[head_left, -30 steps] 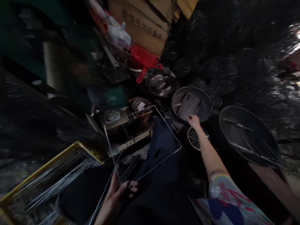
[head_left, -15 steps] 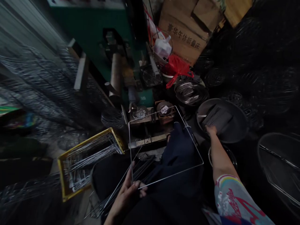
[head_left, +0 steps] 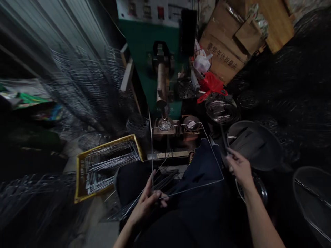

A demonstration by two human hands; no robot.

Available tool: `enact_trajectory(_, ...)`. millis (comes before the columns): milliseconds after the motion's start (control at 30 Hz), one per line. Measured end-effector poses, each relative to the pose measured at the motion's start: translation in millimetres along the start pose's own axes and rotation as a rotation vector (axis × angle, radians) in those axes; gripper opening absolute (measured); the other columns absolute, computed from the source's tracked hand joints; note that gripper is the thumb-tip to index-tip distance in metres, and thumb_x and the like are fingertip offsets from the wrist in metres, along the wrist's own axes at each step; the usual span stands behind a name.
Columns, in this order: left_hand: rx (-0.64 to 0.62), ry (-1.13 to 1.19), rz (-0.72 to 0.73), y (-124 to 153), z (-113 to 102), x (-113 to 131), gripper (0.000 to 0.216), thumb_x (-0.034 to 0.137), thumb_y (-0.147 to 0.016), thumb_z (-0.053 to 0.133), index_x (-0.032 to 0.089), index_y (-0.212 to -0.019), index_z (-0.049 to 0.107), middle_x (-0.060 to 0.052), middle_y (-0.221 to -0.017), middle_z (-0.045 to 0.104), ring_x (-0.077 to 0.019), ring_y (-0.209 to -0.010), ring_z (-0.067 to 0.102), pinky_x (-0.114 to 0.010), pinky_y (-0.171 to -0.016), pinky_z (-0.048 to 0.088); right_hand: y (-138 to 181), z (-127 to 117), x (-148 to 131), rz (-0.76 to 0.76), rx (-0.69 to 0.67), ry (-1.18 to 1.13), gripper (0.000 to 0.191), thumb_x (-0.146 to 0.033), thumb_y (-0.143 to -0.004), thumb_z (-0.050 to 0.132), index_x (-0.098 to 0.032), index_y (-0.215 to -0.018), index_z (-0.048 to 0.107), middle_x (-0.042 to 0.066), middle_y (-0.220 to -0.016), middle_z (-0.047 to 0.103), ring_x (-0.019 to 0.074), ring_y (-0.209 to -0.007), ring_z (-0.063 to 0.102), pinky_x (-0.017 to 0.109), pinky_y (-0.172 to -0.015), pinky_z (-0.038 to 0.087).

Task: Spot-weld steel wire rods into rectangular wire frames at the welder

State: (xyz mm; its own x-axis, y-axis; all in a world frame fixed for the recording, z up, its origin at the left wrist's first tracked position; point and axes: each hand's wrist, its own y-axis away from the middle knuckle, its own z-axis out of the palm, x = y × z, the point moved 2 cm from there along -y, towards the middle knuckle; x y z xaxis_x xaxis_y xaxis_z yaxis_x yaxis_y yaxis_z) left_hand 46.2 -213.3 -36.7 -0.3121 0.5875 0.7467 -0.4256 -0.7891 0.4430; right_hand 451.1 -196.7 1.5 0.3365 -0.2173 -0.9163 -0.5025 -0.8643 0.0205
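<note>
At lower centre, the left hand grips a frame near one corner, probably leaving its far side free. Mid-right, the right hand pinches a strip.

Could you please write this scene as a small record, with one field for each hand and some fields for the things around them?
Left hand: the left hand holds a wire frame near one corner
Right hand: the right hand holds a dark strip, slightly blurred
Frame shape: four-sided, thin
Beside right hand: round dark pan
At left: yellow crate holding metal rods
Ahead: green machine
Far right: cardboard box, red bag
Light: dim
</note>
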Motion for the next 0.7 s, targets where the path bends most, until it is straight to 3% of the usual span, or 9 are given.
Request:
enact_trajectory(67, -0.005, 0.007, 0.010, 1.5, -0.9, -2.1, 0.100, 0.034, -0.085, 0.066, 0.031, -0.152, -0.009, -0.010, -0.080, 0.072, -0.0224, -0.061, 0.067, -0.030, -0.059, 0.047, 35.4, 34.6, -24.6, -0.097, -0.159, -0.015, 0.052, -0.039, -0.082, 0.063, -0.026, -0.132, 0.058, 0.001, -0.082, 0.060, 0.0069, -0.041, 0.043, 0.021, -0.035, 0.040)
enact_trajectory(133, -0.007, 0.027, 0.014, 3.4, -1.0, -4.6, 0.100, 0.035, -0.085, 0.065, 0.033, -0.152, -0.009, -0.009, -0.080, 0.072, -0.0213, -0.061, 0.066, -0.029, -0.058, 0.046, 56.5, 64.8, -41.2, -0.243, -0.229, 0.062, 0.044, -0.034, -0.086, 0.058, -0.026, -0.129, 0.061, 0.002, -0.085, 0.059, 0.0077, -0.046, 0.045, 0.022, -0.042, 0.044)
enact_trajectory(233, -0.035, 0.051, 0.028, 6.4, -0.7, -8.4, 0.100, 0.035, -0.085, 0.065, 0.033, -0.152, -0.010, -0.008, -0.080, 0.072, -0.0206, -0.060, 0.066, -0.028, -0.058, 0.046, 69.3, 100.4, -55.6, -0.414, -0.269, 0.200, 0.040, -0.026, -0.088, 0.052, -0.026, -0.126, 0.064, 0.000, -0.074, 0.052, 0.0113, -0.051, 0.047, 0.025, -0.051, 0.047)
enact_trajectory(367, -0.062, 0.033, 0.064, 10.6, -2.8, -12.2, 0.101, 0.036, -0.085, 0.065, 0.032, -0.152, -0.011, -0.010, -0.080, 0.072, -0.0225, -0.060, 0.067, -0.028, -0.055, 0.044, 82.3, 134.0, -68.7, -0.523, -0.445, 0.217, 0.041, -0.023, -0.088, 0.049, -0.030, -0.127, 0.062, 0.001, -0.073, 0.055, 0.0154, -0.058, 0.053, 0.028, -0.058, 0.051)
enact_trajectory(433, -0.056, 0.048, 0.074, 13.9, -5.2, -12.9, 0.102, 0.035, -0.084, 0.066, 0.032, -0.152, -0.011, -0.010, -0.079, 0.072, -0.0225, -0.060, 0.067, -0.027, -0.055, 0.044, 85.2, 138.2, -71.8, -0.539, -0.448, 0.219, 0.041, -0.022, -0.089, 0.048, -0.029, -0.127, 0.062, 0.003, -0.080, 0.059, 0.0162, -0.062, 0.056, 0.029, -0.062, 0.052)
enact_trajectory(600, -0.028, 0.099, 0.087, 25.7, -15.8, -13.0, 0.104, 0.034, -0.084, 0.067, 0.031, -0.151, -0.012, -0.009, -0.079, 0.072, -0.0221, -0.060, 0.067, -0.028, -0.056, 0.046, 73.5, 114.3, -69.3, -0.489, -0.215, 0.330, 0.037, -0.021, -0.089, 0.048, -0.023, -0.122, 0.065, 0.006, -0.087, 0.064, 0.0176, -0.063, 0.060, 0.032, -0.066, 0.054)
enact_trajectory(700, -0.036, 0.077, 0.102, 31.1, -23.7, -12.4, 0.101, 0.033, -0.086, 0.064, 0.030, -0.151, -0.014, -0.012, -0.082, 0.072, -0.0224, -0.062, 0.068, -0.028, -0.057, 0.047, 74.8, 106.6, -70.5, -0.484, -0.273, 0.324, 0.032, -0.025, -0.092, 0.049, -0.023, -0.119, 0.066, 0.007, -0.097, 0.068, 0.0192, -0.078, 0.066, 0.033, -0.077, 0.055)
